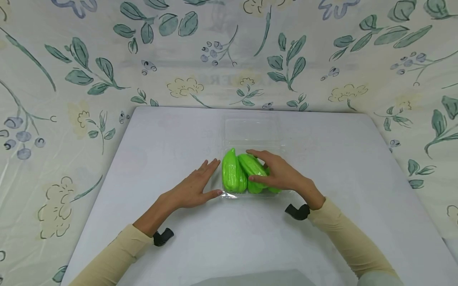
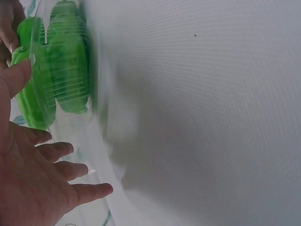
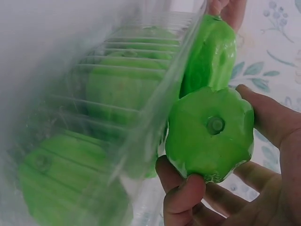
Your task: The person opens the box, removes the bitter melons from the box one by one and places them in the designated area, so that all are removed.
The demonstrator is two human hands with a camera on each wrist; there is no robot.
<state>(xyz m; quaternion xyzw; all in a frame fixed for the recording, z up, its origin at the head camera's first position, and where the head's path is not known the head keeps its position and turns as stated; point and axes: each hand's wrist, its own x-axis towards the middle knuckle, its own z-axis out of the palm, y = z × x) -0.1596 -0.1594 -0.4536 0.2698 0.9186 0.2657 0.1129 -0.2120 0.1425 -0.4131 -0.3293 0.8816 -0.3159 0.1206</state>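
A clear plastic tray [image 1: 223,194] at the table's middle holds three bright green ribbed gourds. My right hand [image 1: 275,172] grips the middle gourd [image 1: 250,165], thumb at its near end and fingers over its top. In the right wrist view that gourd [image 3: 211,132] sits in my right hand [image 3: 263,141], just above the tray wall [image 3: 141,94]. The left gourd [image 1: 232,172] lies free in the tray. A third gourd [image 1: 273,190] is mostly hidden under my right hand. My left hand [image 1: 195,186] lies flat with straight fingers against the tray's left side, with its thumb [image 2: 16,77] at the tray wall.
The tray's clear lid [image 1: 252,129] lies open flat behind it. The white table [image 1: 161,131] is bordered at the back and sides by a floral cloth [image 1: 71,79]. Bare tabletop lies left, right and in front of the tray.
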